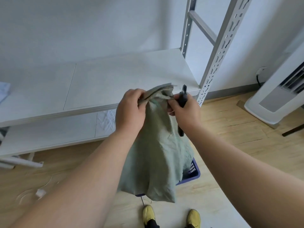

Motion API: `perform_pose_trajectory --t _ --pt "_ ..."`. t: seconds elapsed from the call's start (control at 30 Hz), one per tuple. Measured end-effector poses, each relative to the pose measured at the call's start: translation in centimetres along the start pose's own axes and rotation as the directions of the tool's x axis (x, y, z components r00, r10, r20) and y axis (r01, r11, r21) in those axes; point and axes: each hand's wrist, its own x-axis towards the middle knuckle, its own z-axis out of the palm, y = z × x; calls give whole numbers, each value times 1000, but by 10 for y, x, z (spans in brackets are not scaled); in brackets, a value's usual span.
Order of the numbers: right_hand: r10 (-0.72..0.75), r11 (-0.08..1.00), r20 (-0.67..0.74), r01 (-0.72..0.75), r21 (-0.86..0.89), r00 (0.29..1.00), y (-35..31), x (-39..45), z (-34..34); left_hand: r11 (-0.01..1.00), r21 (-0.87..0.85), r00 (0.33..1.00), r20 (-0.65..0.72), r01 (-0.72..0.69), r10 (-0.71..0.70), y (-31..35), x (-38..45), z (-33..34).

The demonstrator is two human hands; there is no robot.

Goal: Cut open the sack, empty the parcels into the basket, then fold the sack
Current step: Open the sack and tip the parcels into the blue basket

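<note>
Nearest, two yellow shoes (148,215) stand on the pale wood floor (230,129) at the bottom edge. Just beyond them a blue basket (195,172) sits on the floor, mostly hidden behind the hanging green sack (154,155), whose lower end drapes down over it. Higher up, the left hand (130,109) grips the bunched neck of the sack, fingers curled round the fabric. Beside it, the right hand (187,107) is closed round a dark tool (183,97), whose kind cannot be told, and its fingertips pinch the sack's neck too. Behind the hands runs a white shelf (98,83) on a perforated metal upright (220,51), with a white appliance (276,99) standing on the floor to the right
</note>
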Motion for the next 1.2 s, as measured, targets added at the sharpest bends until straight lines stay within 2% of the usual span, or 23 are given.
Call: perform_pose_trajectory --t 0.07,0.1,0.2,0.23,0.33,0.37,0.43,0.47,0.53,0.63,0.7,0.73,0.8,0.87,0.9,0.97,1.03,1.13,1.2 --pt "36 994 109 -24 -110 993 0 1 -5 997 70 993 114 30 -38 -2 -4 4" --pt "38 990 114 -22 -140 993 -3 3 -7 995 91 989 134 44 -56 -4 -7 6" --pt "-55 998 58 54 16 997 -15 8 -2 998 -2 985 -164 58 -57 3 -4 2" --pt "-38 999 76 36 37 996 -14 11 -1 999 7 984 -169 52 -50 5 -2 1" --pt "113 990 173 -95 -105 979 -9 12 -2 992 106 996 56 65 -71 0 -3 6" --pt "109 993 159 -99 -66 981 -8 12 -4 993 80 996 31 81 -84 -2 -5 6" --pt "28 997 99 -34 64 995 -11 12 -6 997 -25 992 -103 76 -78 -2 -7 4" --pt "34 994 88 -43 102 996 -10 11 -7 997 -39 992 -100 72 -76 -2 -8 5" --pt "143 986 81 -149 74 986 -2 13 -13 990 -23 988 79 137 -135 -5 -14 8" --pt "234 972 75 -235 4 969 4 17 -22 944 147 885 328 297 -330 -24 -26 10" --pt "225 974 89 -228 16 970 0 15 -23 898 295 809 404 326 -426 -40 -35 12" --pt "225 973 82 -229 36 971 -4 13 -22 883 310 790 407 352 -458 -46 -38 13" --pt "171 985 -8 -170 32 985 -16 7 -19 875 224 806 341 429 -483 -52 -39 14" --pt "-67 987 -154 43 -153 986 -38 -1 -16 875 135 843 236 465 -484 -54 -33 14" --pt "-202 964 -157 168 -206 967 -51 -7 -14 880 103 855 206 464 -476 -55 -30 14" --pt "-365 911 -4 357 -206 931 -73 -21 0 894 65 871 202 444 -447 -53 -24 15" --pt "-421 860 187 456 -228 888 -77 -30 22 905 46 882 207 423 -423 -50 -21 16" --pt "-319 797 396 470 -379 861 -56 -34 50 918 25 901 188 395 -392 -45 -21 18" --pt "-178 762 421 396 -513 889 -37 -28 58 926 1 906 206 377 -369 -48 -24 18"
